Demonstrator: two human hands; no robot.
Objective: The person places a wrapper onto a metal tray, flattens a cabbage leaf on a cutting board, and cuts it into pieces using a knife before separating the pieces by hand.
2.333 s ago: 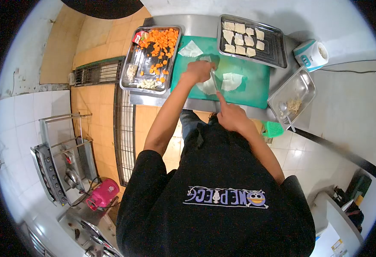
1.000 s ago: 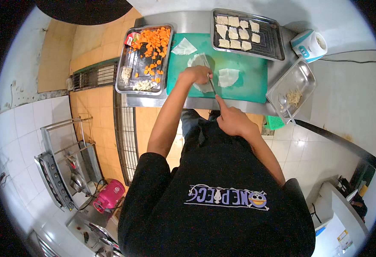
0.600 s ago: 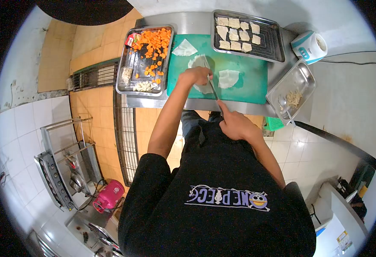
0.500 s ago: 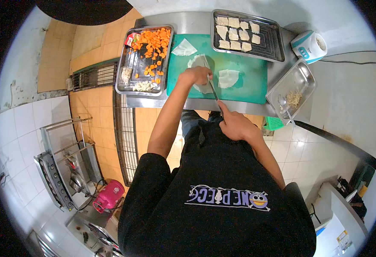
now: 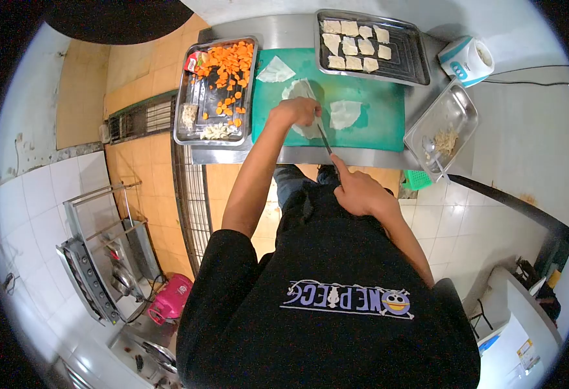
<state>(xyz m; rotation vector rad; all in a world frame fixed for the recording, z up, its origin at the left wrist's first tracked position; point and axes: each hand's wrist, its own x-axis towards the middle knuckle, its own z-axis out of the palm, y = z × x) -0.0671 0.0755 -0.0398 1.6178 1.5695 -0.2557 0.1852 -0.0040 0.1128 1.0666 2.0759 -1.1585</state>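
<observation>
My right hand (image 5: 360,190) is wrapped round the handle of a knife (image 5: 324,138), whose blade slants up and left across a green cutting board (image 5: 381,97). Beside the blade, my left hand (image 5: 302,111) has its fingers curled down on a thin white wrapper sheet (image 5: 300,87), and it covers the sheet's middle. The blade's tip is hidden at those fingers. A folded white wrapper piece (image 5: 276,70) lies at the board's upper left. Another wrapper piece (image 5: 345,115) rests to the right of the knife.
At left stands a metal tray (image 5: 253,84) with chopped carrots (image 5: 231,61) and pale chopped pieces (image 5: 215,131). A dark tray (image 5: 411,61) with several pale squares overlaps the board's back. To the right are a steel pan (image 5: 462,120) with shreds and a spoon, and a white-and-blue appliance (image 5: 467,61).
The knife has shifted slightly, and less of its blade shows beyond my left hand. Both hands stay in nearly the same place. The whole view has tilted a little.
</observation>
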